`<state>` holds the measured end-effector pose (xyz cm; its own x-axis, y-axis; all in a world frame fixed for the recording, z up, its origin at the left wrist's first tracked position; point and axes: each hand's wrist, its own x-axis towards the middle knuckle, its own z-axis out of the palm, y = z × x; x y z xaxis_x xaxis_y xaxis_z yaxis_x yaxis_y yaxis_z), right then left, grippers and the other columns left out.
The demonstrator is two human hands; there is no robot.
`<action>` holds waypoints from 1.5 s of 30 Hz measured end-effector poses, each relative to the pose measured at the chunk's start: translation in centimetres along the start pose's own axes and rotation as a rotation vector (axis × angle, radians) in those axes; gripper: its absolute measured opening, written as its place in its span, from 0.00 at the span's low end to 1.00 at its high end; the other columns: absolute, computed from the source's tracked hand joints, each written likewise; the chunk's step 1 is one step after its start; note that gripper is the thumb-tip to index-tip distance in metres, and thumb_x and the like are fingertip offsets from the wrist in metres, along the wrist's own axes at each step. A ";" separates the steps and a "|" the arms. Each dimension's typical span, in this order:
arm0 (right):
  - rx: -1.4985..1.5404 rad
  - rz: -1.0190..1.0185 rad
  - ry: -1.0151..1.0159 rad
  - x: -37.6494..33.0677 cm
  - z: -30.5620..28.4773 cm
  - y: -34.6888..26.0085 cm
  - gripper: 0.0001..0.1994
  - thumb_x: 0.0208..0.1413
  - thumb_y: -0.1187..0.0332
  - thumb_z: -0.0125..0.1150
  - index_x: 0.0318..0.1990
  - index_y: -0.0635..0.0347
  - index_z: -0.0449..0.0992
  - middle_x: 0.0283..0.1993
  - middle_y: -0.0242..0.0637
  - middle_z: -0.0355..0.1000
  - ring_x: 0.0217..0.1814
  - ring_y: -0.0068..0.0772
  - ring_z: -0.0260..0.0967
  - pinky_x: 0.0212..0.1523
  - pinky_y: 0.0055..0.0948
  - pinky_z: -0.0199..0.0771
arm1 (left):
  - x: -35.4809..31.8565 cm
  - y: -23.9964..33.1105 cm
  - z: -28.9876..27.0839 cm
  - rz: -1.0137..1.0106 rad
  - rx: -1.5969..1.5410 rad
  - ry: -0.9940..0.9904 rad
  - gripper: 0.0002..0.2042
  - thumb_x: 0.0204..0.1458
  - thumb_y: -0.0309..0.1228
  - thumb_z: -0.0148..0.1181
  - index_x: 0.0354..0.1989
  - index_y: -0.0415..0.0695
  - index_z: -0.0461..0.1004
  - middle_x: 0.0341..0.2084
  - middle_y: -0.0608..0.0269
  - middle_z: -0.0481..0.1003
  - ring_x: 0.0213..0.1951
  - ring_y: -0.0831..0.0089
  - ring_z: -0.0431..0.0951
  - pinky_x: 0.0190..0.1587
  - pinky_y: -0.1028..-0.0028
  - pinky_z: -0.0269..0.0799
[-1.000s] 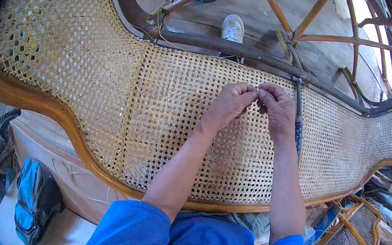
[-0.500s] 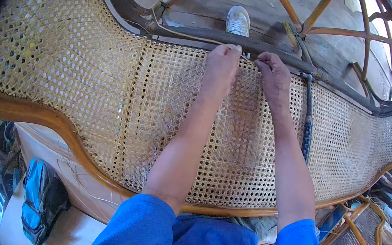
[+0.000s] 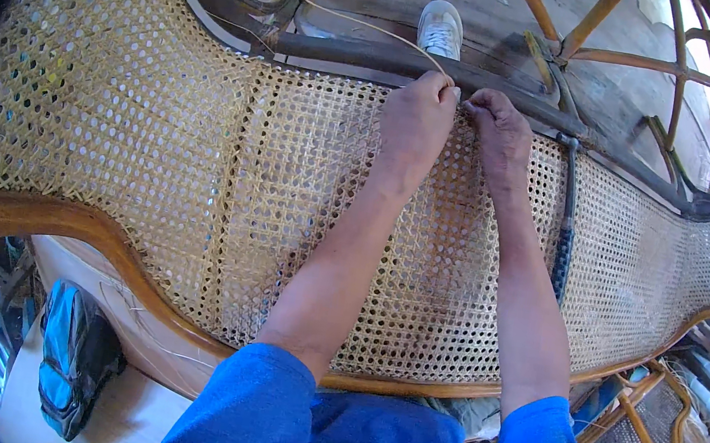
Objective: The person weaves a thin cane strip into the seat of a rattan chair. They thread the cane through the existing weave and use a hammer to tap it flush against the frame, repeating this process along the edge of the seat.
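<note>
Woven cane fills nearly the whole view, a long panel (image 3: 160,133) of open mesh stretched across a curved wooden frame (image 3: 59,223), with a dusty floor (image 3: 491,6) showing beyond its far edge. Down at the lower left, below the frame, a blue and black bag (image 3: 73,355) lies on the ground. Moving in along the far side, a dark rail (image 3: 342,49) runs along the top of the panel, and a thin pale cane strand (image 3: 363,24) arcs over it, coming down from the upper left toward the middle. Right there is the left hand (image 3: 416,122), knuckles up, fingers curled and pinched on the end of that strand at the very edge of the weave, just against the dark rail. Just beside it, almost fingertip to fingertip, sits the right hand (image 3: 499,135), fingers bent and pressed onto the mesh at the same edge; whether it grips the strand too, I can't tell from here. Both forearms reach up from blue sleeves (image 3: 258,415) at the bottom. Above the hands, past the rail, a white shoe (image 3: 441,29) stands on the floor. Right of the right forearm, a long tool with a dark blue handle (image 3: 564,240) lies on the cane. Farther right, bent cane chair frames (image 3: 653,413) crowd the corner.
</note>
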<state>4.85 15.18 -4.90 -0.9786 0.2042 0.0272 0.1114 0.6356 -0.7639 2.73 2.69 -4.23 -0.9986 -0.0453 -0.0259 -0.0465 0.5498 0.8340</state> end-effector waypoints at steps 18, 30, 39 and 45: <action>-0.165 -0.089 -0.088 1.0 0.4 0.7 0.07 0.51 0.70 0.55 0.37 0.56 0.76 0.35 0.44 0.73 0.41 0.48 0.71 0.43 0.39 0.70 | 0.1 -0.6 -0.2 0.002 -0.074 -0.027 0.10 0.50 0.34 0.57 0.34 0.41 0.77 0.27 0.48 0.77 0.32 0.56 0.79 0.36 0.66 0.72; -0.314 -0.233 -0.187 1.5 0.5 1.1 0.08 0.53 0.71 0.48 0.37 0.59 0.73 0.37 0.48 0.70 0.42 0.53 0.69 0.41 0.42 0.69 | 0.0 -0.5 -0.3 0.001 -0.048 -0.048 0.10 0.50 0.33 0.56 0.35 0.41 0.77 0.29 0.47 0.76 0.34 0.52 0.77 0.37 0.62 0.72; -0.356 -0.302 -0.195 1.5 0.5 0.9 0.09 0.49 0.74 0.48 0.38 0.59 0.72 0.38 0.48 0.70 0.42 0.53 0.69 0.42 0.43 0.70 | 0.3 -0.8 -0.2 0.045 0.041 -0.068 0.09 0.50 0.32 0.54 0.34 0.41 0.76 0.30 0.47 0.76 0.35 0.51 0.77 0.38 0.60 0.72; -0.121 -0.219 -0.042 1.4 -0.2 1.0 0.07 0.49 0.73 0.54 0.36 0.60 0.74 0.37 0.44 0.72 0.42 0.48 0.70 0.43 0.38 0.70 | -0.1 -0.8 0.1 0.058 0.078 -0.027 0.09 0.51 0.33 0.54 0.33 0.41 0.76 0.29 0.47 0.76 0.34 0.50 0.77 0.37 0.58 0.72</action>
<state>3.66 16.25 -5.52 -0.9877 0.0225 0.1546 -0.0863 0.7465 -0.6598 2.82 2.35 -4.93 -0.9999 0.0104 0.0055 0.0108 0.6142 0.7890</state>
